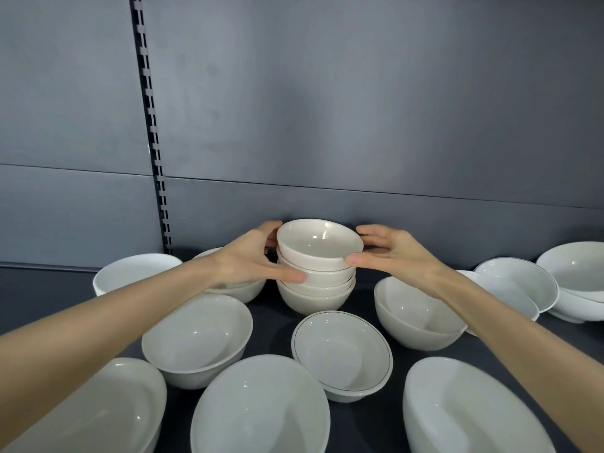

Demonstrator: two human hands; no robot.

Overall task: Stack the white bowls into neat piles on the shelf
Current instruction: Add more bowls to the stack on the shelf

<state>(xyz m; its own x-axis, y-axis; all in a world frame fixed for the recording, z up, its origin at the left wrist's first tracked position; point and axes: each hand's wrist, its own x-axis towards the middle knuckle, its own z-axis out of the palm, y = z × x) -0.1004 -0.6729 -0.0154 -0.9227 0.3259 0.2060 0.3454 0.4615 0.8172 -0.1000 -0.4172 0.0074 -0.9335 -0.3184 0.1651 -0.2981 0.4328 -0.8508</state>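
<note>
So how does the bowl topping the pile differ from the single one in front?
The top bowl sits tilted on the pile, held by the left hand and right hand; the front bowl rests alone on the shelf, untouched. Both are white, open side up.

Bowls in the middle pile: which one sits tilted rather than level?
The top bowl, which the right hand pinches by its rim while the left hand holds the pile. Its rim slopes down to the right; those nested beneath lie level.

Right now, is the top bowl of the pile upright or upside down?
Upright. The top bowl of the pile shows its inside, rim facing up.
</note>
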